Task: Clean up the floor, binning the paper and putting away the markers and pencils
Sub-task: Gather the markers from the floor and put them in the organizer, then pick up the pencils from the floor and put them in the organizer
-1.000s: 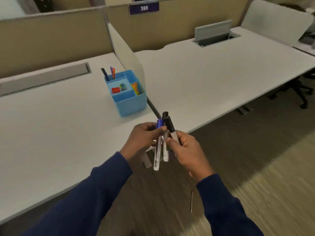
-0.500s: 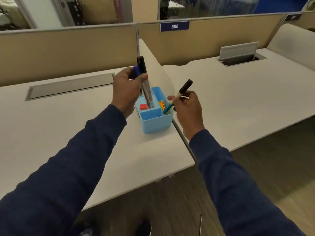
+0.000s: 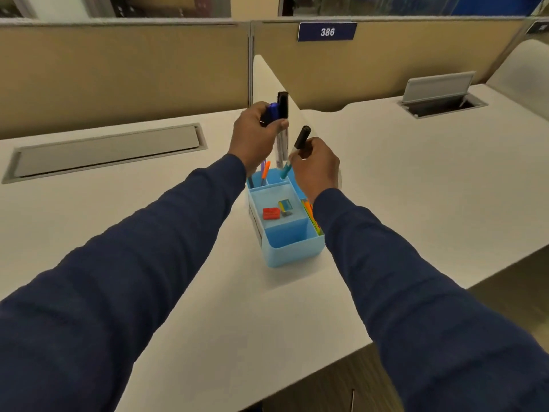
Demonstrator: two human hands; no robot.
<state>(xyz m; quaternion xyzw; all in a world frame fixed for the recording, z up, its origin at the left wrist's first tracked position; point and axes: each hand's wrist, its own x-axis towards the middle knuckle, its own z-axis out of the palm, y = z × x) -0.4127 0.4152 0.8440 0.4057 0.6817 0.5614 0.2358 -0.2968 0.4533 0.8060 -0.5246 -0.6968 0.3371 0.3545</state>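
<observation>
A light blue desk organizer [image 3: 292,249] stands on the white desk [image 3: 118,227]. My left hand [image 3: 255,135] hovers above its back compartments, closed around two upright markers [image 3: 282,123], one black-capped and one blue-capped. My right hand [image 3: 315,165] holds a single black-capped marker [image 3: 300,141], tilted, with its teal lower end dipping into the organizer's rear right compartment. An orange pen [image 3: 265,173] stands in the rear left compartment. A thin pencil [image 3: 352,400] lies on the floor at the bottom edge.
A red eraser [image 3: 271,214] and a small yellow-blue item [image 3: 285,206] lie in the organizer's middle tray. A white divider panel [image 3: 276,84] rises behind it. Beige partitions [image 3: 124,69] back the desk. Cable hatches sit at left [image 3: 107,150] and right [image 3: 439,99].
I have leaned closer to the desk. My right hand has swung its marker from beside the organizer to over the rear compartment, tip lowered in. My left hand keeps its two markers above.
</observation>
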